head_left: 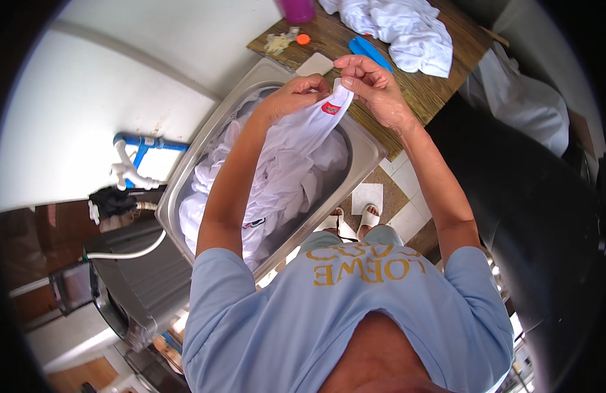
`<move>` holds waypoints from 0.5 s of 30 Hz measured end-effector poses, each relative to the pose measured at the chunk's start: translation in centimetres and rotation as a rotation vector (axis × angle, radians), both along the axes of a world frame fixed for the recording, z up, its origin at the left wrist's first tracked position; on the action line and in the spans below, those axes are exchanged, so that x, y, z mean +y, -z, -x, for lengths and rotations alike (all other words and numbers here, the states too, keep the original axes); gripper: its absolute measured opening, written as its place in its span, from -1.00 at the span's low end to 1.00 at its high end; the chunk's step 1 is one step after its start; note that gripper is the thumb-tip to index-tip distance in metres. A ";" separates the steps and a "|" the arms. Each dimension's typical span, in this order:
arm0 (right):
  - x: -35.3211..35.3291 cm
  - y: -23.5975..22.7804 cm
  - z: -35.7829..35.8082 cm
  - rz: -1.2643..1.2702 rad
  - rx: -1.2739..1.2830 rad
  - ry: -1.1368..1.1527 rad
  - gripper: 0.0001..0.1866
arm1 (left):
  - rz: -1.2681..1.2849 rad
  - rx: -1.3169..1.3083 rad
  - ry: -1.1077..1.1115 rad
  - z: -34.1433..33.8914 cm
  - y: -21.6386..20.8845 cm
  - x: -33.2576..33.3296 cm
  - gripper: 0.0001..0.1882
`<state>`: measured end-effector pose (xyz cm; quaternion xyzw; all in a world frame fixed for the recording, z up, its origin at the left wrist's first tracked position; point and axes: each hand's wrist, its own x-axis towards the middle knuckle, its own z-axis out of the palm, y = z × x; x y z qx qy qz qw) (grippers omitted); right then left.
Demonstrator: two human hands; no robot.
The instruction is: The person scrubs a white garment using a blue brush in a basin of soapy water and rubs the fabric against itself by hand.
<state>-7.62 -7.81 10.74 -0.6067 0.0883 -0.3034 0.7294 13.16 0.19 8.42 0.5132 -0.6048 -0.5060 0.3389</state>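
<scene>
My left hand (295,98) is closed on the edge of a white garment (309,124) with a small red label. Close beside it, my right hand (376,88) pinches the garment's upper corner between thumb and fingers. The cloth is stretched between both hands and hangs down into a steel sink (375,154). A pile of wet-looking white clothes (277,171) fills the basin. Just past my hands, a pale flat block (315,65) lies at the sink's far corner. A blue brush-like object (370,54) rests on the wooden counter (398,98), partly behind my right hand.
Farther back on the counter are a bunched white cloth (414,36), an orange cap (303,39) and a purple container (296,9). Blue pipes with a white tap (126,169) run along the left wall. A grey machine (142,268) stands left of the sink; a dark surface (532,216) lies right.
</scene>
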 end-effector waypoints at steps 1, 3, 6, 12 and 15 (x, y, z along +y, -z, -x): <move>0.2 -0.5 -0.4 -0.040 -0.017 -0.056 -0.73 | -0.003 0.110 -0.095 0.9 -1.7 1.5 -0.74; 1.2 -2.3 -1.5 -0.163 -0.030 -0.186 -0.75 | 0.079 0.417 -0.194 1.7 -3.0 4.0 -0.75; 1.7 -3.7 -3.7 -0.107 -0.029 -0.260 -0.75 | 0.093 0.407 -0.193 1.1 -2.9 6.4 -0.78; 3.0 -8.2 -6.8 0.180 -0.030 -0.382 -0.75 | 0.369 0.379 -0.539 -0.9 -5.9 11.8 -0.89; 2.2 -8.4 -7.2 0.299 0.109 -0.389 -0.72 | 0.472 0.416 -0.636 -1.7 -6.7 13.0 -0.88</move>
